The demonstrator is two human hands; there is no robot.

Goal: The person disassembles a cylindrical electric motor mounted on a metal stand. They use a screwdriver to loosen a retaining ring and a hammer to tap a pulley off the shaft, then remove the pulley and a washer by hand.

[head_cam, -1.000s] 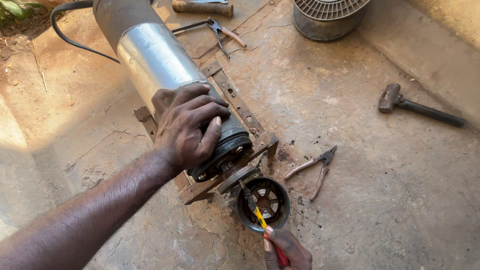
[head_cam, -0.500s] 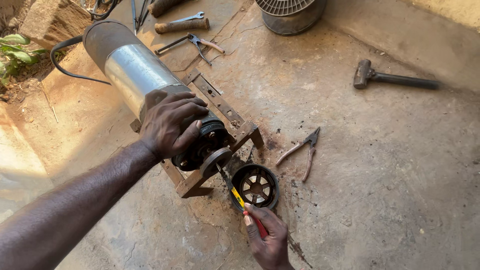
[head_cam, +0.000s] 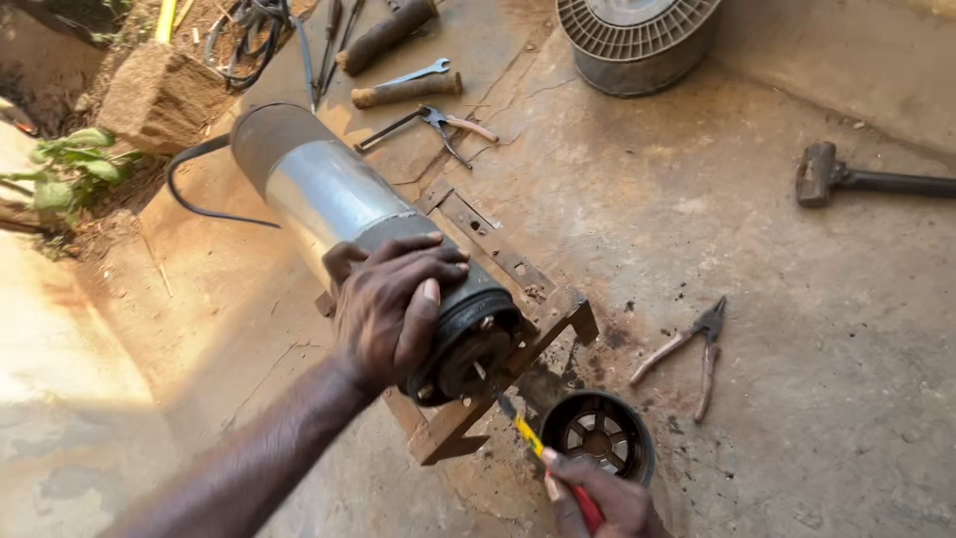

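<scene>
- Gripping the dark end of a cylindrical motor, the left hand lies over its top, fingers curled tight around the black end cap.
- Lying on its side on a rusty metal frame on the concrete floor, the motor points its silver body toward 11 o'clock and its open end toward 5 o'clock.
- At 6 o'clock of the view, the right hand is closed around a red-and-yellow-handled screwdriver, whose tip reaches the motor's end face.
- Just beside that hand, at its 12 o'clock, a black round spoked cover lies on the floor.
- At 3 o'clock of the cover lie pliers; a sledgehammer lies well apart at 2 o'clock.
- At 12 o'clock of the motor lie a wrench, more pliers and a grey fan cover.
</scene>
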